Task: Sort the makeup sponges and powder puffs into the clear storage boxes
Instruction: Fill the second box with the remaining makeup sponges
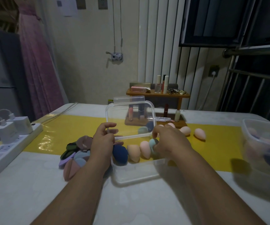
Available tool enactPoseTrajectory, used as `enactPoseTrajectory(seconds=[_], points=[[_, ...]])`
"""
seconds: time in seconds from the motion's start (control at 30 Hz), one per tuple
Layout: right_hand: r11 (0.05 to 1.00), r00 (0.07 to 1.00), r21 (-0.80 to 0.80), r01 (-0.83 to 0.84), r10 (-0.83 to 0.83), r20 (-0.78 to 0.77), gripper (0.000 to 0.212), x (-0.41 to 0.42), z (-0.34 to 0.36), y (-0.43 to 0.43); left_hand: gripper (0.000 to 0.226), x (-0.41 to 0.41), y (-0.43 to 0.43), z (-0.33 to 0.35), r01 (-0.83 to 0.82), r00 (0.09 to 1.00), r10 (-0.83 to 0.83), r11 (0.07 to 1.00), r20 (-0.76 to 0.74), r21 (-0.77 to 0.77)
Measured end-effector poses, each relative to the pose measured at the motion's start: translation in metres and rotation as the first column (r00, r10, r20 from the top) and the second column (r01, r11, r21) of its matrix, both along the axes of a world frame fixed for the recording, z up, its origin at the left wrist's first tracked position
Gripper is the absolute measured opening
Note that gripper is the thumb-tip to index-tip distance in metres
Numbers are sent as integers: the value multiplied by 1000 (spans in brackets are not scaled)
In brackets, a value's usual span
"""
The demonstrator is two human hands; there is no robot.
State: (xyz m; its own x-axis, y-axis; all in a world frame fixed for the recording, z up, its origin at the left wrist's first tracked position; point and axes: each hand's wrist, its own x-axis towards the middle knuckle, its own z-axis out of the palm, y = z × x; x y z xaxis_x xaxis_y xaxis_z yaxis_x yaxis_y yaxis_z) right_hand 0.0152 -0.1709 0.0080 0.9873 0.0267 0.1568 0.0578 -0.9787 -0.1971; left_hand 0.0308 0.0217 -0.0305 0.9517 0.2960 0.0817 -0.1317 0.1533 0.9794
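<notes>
Clear lid (131, 117): held tilted, raised over the near box (136, 174), which sits open at the table's (131, 205) front edge.
Left hand (102, 142): thumb and fingers pinch the lid's lower left corner.
Right hand (170, 142): fingers curled on the lower right corner. Cannot tell whether it also touches the teal sponge (153, 143) just beneath it.

Progress: early, by my reading.
- Near box looks unfilled.
- 4 sponges stand in a row just behind it: navy sponge (120, 154), orange sponge (133, 153), pink sponge (145, 149), then the teal one.
- Peach sponges (200, 133) lie loose farther back on the yellow strip.
- Pile of puffs (76, 151) unsorted, beside the left forearm.
- Second box (251, 127) at far right already holds some pieces.

Hard to make out:
- Second box is cut by the frame edge and blurred; contents not countable.
- 2 dark and teal shapes show through the lid, distorted.
- Left forearm covers part of the puff pile.
- Right hand hides some peach sponges.

Surroundings: power strip (9, 146) with chargers at left; wooden stand (157, 95) of cosmetics behind.
</notes>
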Motion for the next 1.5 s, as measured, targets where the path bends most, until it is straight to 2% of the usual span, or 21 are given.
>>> enactPoseTrajectory(seconds=[0.1,0.27,0.4,0.57,0.7,0.8,0.93,1.03,1.1,1.23,1.4,1.5], points=[[994,994,-83,68,-74,-78,24,5,2,1,51,1,0,-1,0,1000,0,1000,7,5],[985,958,-120,127,-153,-243,55,19,-4,4,51,-1,0,-1,3,1000,-3,1000,22,13],[991,961,-102,88,-111,-254,49,16,-5,3,50,-1,0,-2,6,1000,-6,1000,23,8],[996,992,80,37,-27,-124,27,4,-4,-3,51,0,0,-1,9,999,-9,1000,36,-16],[984,998,178,2,10,-64,34,1,-6,-6,51,1,-1,-1,7,999,-7,1000,34,-17],[967,996,253,-10,33,-87,30,2,-6,-9,51,1,1,-2,9,999,-8,1000,34,-18],[857,996,515,-19,63,-68,15,0,-10,-17,51,3,-2,-4,21,999,-20,1000,36,-16],[787,999,616,-37,29,23,5,2,-14,-20,51,2,-6,-4,19,999,-19,1000,33,-22],[753,994,658,-21,-53,92,6,8,-17,-25,51,2,-7,-4,14,999,-13,1000,30,-27],[813,953,560,159,-275,130,9,23,-26,-48,51,1,-10,-2,9,1000,-9,1000,19,-29],[849,888,326,416,-456,55,38,30,-39,-70,51,0,-13,-3,10,1000,-9,999,22,-37],[841,879,292,455,-477,4,54,35,-44,-80,51,0,-13,-3,8,1000,-7,999,30,-43]])
